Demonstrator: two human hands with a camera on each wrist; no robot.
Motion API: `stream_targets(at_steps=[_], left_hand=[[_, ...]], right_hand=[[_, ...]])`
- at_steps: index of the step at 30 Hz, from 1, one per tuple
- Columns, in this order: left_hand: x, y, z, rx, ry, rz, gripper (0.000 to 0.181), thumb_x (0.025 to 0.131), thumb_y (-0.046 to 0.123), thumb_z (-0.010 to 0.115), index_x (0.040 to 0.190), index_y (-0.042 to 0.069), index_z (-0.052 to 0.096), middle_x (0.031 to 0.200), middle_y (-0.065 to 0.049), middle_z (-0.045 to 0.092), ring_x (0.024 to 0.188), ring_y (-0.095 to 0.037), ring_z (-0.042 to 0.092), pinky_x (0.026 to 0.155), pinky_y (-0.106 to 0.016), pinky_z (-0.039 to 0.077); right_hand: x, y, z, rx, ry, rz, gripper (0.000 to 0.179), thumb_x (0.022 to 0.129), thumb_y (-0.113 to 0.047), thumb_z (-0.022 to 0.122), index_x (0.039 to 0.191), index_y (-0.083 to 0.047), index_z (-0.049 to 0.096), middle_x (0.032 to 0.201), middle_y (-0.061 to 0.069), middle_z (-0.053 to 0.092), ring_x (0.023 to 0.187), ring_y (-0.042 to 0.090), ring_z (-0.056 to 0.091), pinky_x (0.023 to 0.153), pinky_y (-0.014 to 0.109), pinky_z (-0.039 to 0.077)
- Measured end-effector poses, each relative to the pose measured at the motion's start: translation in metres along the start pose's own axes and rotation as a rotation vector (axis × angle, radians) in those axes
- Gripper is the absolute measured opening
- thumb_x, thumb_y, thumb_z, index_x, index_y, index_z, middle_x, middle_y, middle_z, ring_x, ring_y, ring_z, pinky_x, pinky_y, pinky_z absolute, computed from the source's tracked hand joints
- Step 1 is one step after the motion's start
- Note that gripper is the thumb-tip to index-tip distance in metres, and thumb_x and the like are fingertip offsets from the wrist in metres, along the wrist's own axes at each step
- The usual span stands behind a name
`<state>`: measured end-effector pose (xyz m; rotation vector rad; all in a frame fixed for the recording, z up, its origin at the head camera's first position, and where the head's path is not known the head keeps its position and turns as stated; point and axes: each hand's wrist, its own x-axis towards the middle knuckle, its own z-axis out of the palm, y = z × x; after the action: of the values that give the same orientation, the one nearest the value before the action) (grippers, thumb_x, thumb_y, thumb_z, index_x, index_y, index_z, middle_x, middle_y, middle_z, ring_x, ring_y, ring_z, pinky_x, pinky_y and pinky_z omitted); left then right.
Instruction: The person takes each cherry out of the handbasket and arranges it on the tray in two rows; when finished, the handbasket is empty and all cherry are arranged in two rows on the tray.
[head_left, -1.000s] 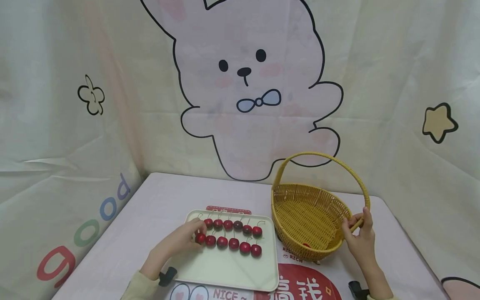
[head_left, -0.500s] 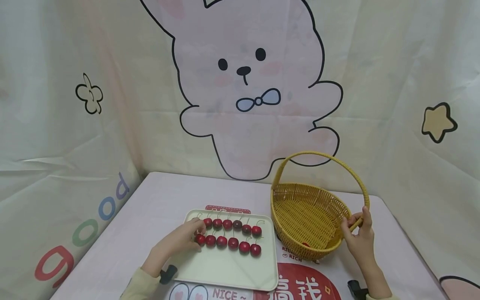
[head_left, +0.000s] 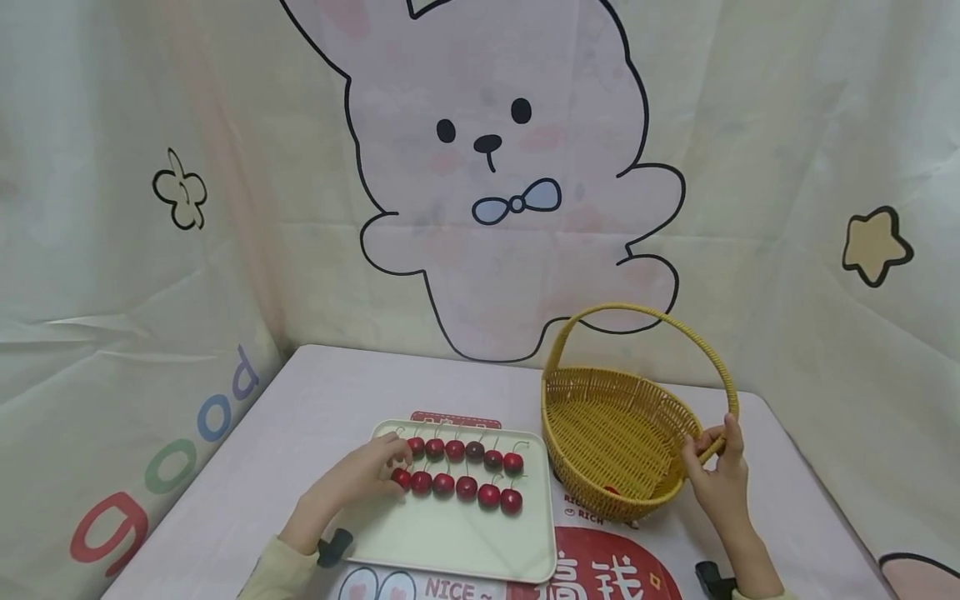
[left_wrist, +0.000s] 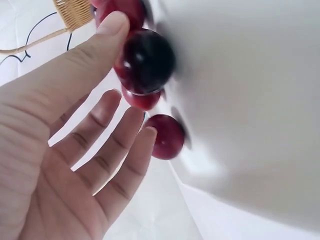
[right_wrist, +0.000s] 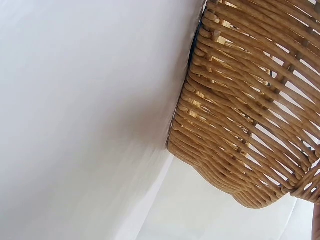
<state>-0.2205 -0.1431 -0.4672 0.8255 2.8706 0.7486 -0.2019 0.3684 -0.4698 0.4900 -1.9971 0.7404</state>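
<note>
Two rows of dark red cherries (head_left: 467, 488) with green stems lie on a cream tray (head_left: 457, 546). My left hand (head_left: 367, 473) is at the left end of the rows, thumb and fingers around the front row's end cherry (head_left: 401, 478). In the left wrist view, the thumb (left_wrist: 80, 62) lies along the near dark cherry (left_wrist: 145, 62), and three fingers are loosely spread; the index finger is mostly hidden behind the thumb. On the right, my right hand (head_left: 722, 475) grips the yellow wicker basket (head_left: 626, 433) where its handle meets the rim.
The basket stands just right of the tray, its tall handle arching up, with a small red spot low inside. Both rest on a white table (head_left: 330, 392) with printed red patches (head_left: 615, 567). A cloth backdrop (head_left: 787, 167) with cartoon drawings rises behind and at both sides.
Almost nothing differs. The thumb of my left hand has shifted very slightly beside the end cherry; my right hand, the basket and the cherries stay in place.
</note>
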Motion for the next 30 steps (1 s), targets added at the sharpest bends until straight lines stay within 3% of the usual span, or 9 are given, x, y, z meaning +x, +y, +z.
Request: stream_targets(at_steps=[6, 14, 20, 30], left_hand=[[0.009, 0.013, 0.000, 0.059, 0.047, 0.048, 0.028, 0.074, 0.027, 0.077, 0.095, 0.017, 0.062, 0.092, 0.004, 0.057, 0.084, -0.013, 0.054, 0.073, -0.026, 0.049], [0.025, 0.040, 0.011, -0.004, 0.131, 0.139, 0.021, 0.079, 0.022, 0.073, 0.097, 0.018, 0.064, 0.096, 0.005, 0.059, 0.090, -0.013, 0.056, 0.081, -0.028, 0.049], [0.040, 0.062, 0.020, -0.034, 0.132, 0.175, 0.022, 0.081, 0.026, 0.071, 0.101, 0.019, 0.063, 0.098, 0.007, 0.059, 0.091, -0.011, 0.055, 0.083, -0.026, 0.049], [0.073, 0.101, 0.036, -0.075, 0.103, 0.304, 0.020, 0.084, 0.028, 0.068, 0.101, 0.018, 0.065, 0.096, 0.003, 0.062, 0.086, -0.014, 0.057, 0.077, -0.018, 0.046]], right_hand=[[0.000, 0.001, 0.000, -0.002, 0.000, 0.001, 0.059, 0.095, -0.029, 0.043, 0.138, -0.003, 0.013, 0.083, 0.003, 0.036, 0.078, -0.003, 0.032, 0.070, 0.005, 0.029], [-0.001, 0.001, 0.000, 0.017, 0.011, -0.007, 0.060, 0.094, -0.029, 0.044, 0.139, -0.004, 0.014, 0.083, 0.001, 0.036, 0.077, -0.002, 0.033, 0.066, 0.007, 0.031], [-0.002, 0.001, 0.000, 0.012, 0.008, -0.009, 0.059, 0.095, -0.029, 0.043, 0.139, -0.003, 0.013, 0.083, 0.002, 0.036, 0.077, -0.002, 0.033, 0.068, 0.006, 0.030], [-0.001, 0.001, 0.000, 0.013, 0.010, -0.016, 0.059, 0.095, -0.029, 0.042, 0.139, -0.003, 0.013, 0.082, 0.003, 0.035, 0.077, -0.002, 0.032, 0.069, 0.006, 0.029]])
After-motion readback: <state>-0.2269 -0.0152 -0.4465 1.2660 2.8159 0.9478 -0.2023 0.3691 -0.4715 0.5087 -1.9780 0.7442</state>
